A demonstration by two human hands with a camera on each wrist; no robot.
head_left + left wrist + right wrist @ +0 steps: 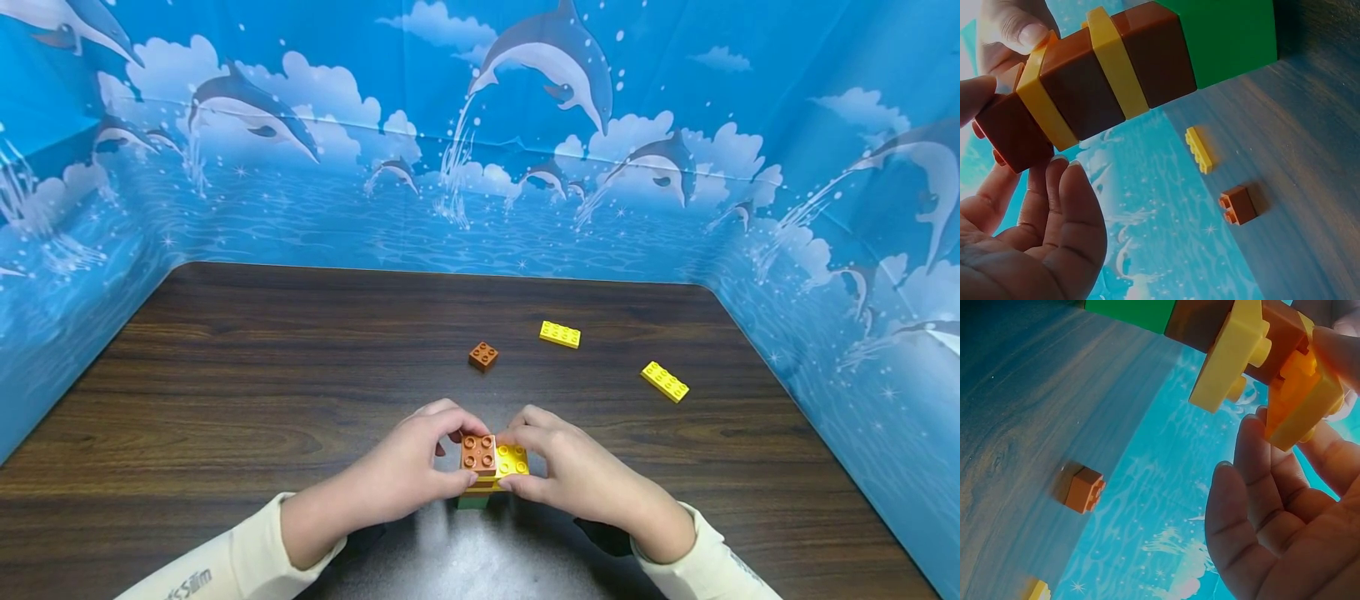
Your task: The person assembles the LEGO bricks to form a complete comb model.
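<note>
A tower of toy building bricks stands before me on the table. Its green base (1235, 44) carries brown bricks (1155, 56) alternating with yellow plates (1117, 65). The topmost brown brick (478, 456) sits on the left part of the upper yellow plate (512, 460), whose studded right part juts out. My left hand (416, 454) pinches that top brick between thumb and fingers. With thumb and fingers, my right hand (573, 462) holds the jutting end of the upper plate. A lower yellow plate (1225, 359) also sticks out beyond the brown bricks in the right wrist view.
A loose brown brick (483, 356) lies beyond the tower. Farther right are two loose yellow plates, a back one (560, 334) and a nearer one (664, 382). A blue dolphin-print curtain (480, 225) borders the dark wooden table (262, 358) at the back and sides.
</note>
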